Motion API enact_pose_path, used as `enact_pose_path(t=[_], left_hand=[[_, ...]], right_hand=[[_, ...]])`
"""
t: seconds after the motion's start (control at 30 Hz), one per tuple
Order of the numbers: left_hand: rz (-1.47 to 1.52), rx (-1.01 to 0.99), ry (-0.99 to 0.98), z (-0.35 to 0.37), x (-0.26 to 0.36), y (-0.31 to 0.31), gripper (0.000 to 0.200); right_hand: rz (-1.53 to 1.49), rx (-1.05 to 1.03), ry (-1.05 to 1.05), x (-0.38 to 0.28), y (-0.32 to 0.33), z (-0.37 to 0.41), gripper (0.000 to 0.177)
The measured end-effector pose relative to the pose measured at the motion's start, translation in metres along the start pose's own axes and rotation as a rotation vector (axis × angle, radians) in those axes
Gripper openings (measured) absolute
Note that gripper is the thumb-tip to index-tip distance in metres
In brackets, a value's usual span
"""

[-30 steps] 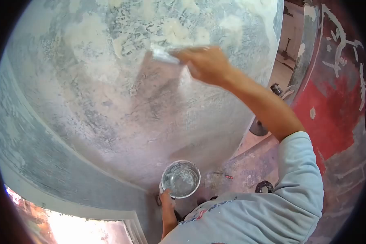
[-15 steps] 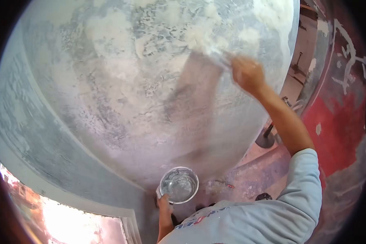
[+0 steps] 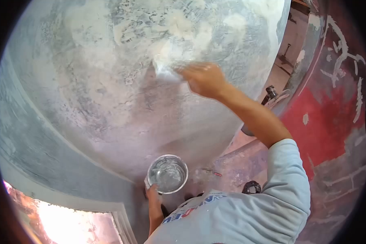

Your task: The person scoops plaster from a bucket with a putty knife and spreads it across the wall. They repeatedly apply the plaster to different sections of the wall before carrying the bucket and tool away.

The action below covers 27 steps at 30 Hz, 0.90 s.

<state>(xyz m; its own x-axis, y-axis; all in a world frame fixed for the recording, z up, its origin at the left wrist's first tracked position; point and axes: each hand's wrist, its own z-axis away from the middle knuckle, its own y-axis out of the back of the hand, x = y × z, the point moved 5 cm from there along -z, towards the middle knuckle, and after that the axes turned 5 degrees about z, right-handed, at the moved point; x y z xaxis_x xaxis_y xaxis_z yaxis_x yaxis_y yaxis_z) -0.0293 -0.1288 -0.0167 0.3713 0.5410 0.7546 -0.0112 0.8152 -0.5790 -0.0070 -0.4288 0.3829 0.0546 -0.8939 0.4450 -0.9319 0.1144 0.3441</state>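
Observation:
My right hand (image 3: 205,79) is closed round the handle of a putty knife (image 3: 164,72), whose pale blade is smeared by motion. The blade lies against the grey and white patchy wall (image 3: 97,93), and a shadow falls on the wall below it. Low in the view, my left hand (image 3: 152,190) grips the side of a round metal bowl (image 3: 167,173), its thumb at the rim. White paste coats the inside of this bowl.
Another grey wall face (image 3: 40,134) meets the patchy one at the left, above a bright opening (image 3: 69,221). On the right stands a wall with a red patch (image 3: 325,126). A dark round object (image 3: 252,187) sits on the floor beside my body.
My right hand has swept the putty knife left and slightly down across the wall. The bowl in my left hand appears a little further left and higher as the view has shifted.

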Motion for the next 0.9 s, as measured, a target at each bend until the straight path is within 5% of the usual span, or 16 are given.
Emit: enact_pose_path(t=[0.1, 0.17, 0.23, 0.27, 0.3, 0.4, 0.5, 0.53, 0.63, 0.7, 0.73, 0.87, 0.9], left_hand=[[0.09, -0.075, -0.029, -0.002, -0.001, 0.008, 0.068], [0.112, -0.066, -0.01, -0.004, -0.006, 0.014, 0.069], [0.104, -0.028, 0.0, 0.001, -0.002, 0.006, 0.07], [0.072, -0.023, -0.015, 0.0, -0.002, 0.007, 0.071], [0.043, -0.017, -0.034, -0.002, 0.0, 0.006, 0.071], [0.078, -0.018, -0.022, 0.005, 0.008, -0.015, 0.068], [0.088, -0.039, -0.042, -0.017, -0.033, 0.032, 0.064], [0.086, -0.052, -0.047, -0.017, -0.029, 0.025, 0.064], [0.079, -0.034, -0.077, -0.011, -0.016, 0.013, 0.063], [0.115, -0.042, -0.057, -0.003, -0.008, 0.004, 0.062], [0.095, -0.047, -0.06, -0.004, -0.011, 0.009, 0.062], [0.102, -0.017, -0.111, -0.009, -0.012, 0.005, 0.063], [0.096, -0.022, -0.154, -0.005, -0.009, 0.0, 0.063]], right_hand=[[0.153, -0.023, -0.232, 0.071, 0.032, -0.027, 0.037], [0.239, 0.206, -0.213, 0.102, 0.052, -0.061, 0.034], [0.367, 0.085, -0.293, 0.111, 0.025, -0.061, 0.032], [0.457, 0.231, -0.042, 0.093, 0.012, -0.052, 0.03], [0.528, 0.192, 0.095, 0.082, -0.022, -0.03, 0.034], [0.263, 0.028, 0.019, 0.014, -0.033, 0.029, 0.043], [-0.011, -0.222, 0.068, -0.019, -0.021, 0.076, 0.043], [-0.045, -0.513, -0.143, -0.002, -0.026, 0.089, 0.04], [0.184, 0.008, -0.285, 0.078, 0.023, 0.045, 0.022], [0.246, 0.134, -0.517, 0.13, 0.058, -0.005, 0.023], [0.313, 0.329, -0.471, 0.147, 0.067, -0.023, 0.025], [0.428, 0.231, -0.617, 0.135, 0.038, -0.062, 0.03], [0.416, 0.236, -0.514, 0.109, 0.023, -0.065, 0.034]])
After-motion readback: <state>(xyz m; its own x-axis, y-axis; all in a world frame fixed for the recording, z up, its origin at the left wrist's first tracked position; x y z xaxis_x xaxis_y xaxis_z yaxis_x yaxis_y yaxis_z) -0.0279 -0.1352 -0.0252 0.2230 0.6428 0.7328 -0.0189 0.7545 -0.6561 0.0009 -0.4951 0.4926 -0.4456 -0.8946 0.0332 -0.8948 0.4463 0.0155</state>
